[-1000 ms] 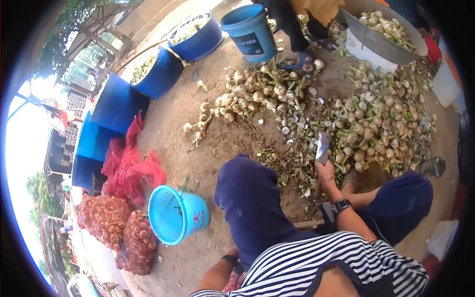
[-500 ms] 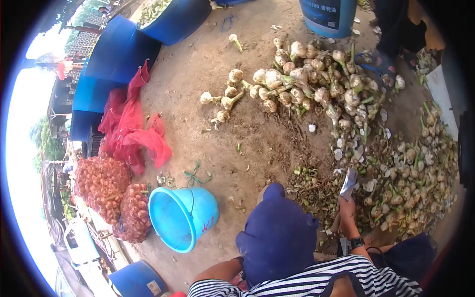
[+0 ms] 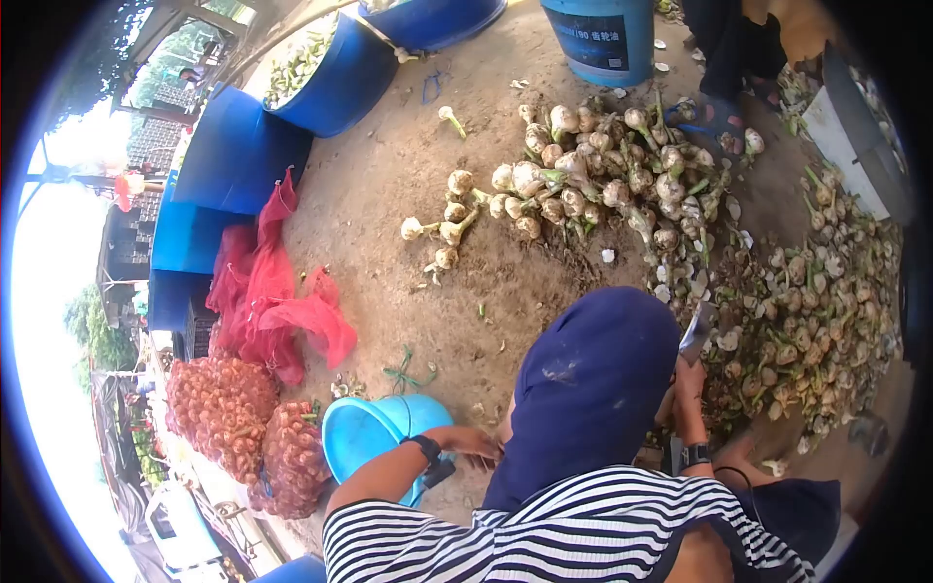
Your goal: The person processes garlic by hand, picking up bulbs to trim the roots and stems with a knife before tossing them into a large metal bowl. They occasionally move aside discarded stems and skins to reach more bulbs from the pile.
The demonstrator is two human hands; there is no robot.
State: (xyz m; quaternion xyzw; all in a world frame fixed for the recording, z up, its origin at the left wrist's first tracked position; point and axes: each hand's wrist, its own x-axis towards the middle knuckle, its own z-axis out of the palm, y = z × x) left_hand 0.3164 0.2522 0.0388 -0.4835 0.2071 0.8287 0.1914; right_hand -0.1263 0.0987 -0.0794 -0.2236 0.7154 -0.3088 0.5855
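My right hand (image 3: 690,379) is closed round a knife, its broad shiny blade (image 3: 698,330) pointing up and away from me. It is beside the scattered garlic bulbs (image 3: 807,330) on the right. My left hand (image 3: 471,442) is beside the navy cloth (image 3: 593,389) that fills the middle of the view. Its fingers look loosely stretched, partly hidden, with nothing visible in them. Left of that hand, the light blue bucket (image 3: 364,432) is partly covered by my forearm. A heap of garlic with stems (image 3: 622,170) lies on the dirt ground farther ahead.
Red net sacks full of bulbs (image 3: 224,398) stand at the left, with loose red netting (image 3: 277,291) behind them. Large blue tubs (image 3: 228,151) line the far left. Another person's foot (image 3: 709,117) is near the labelled blue pail (image 3: 598,44). Peelings litter the ground.
My left hand and forearm have come into view in front of the bucket. The navy cloth has shifted up and right. My right hand still holds the knife. The whole view has shifted.
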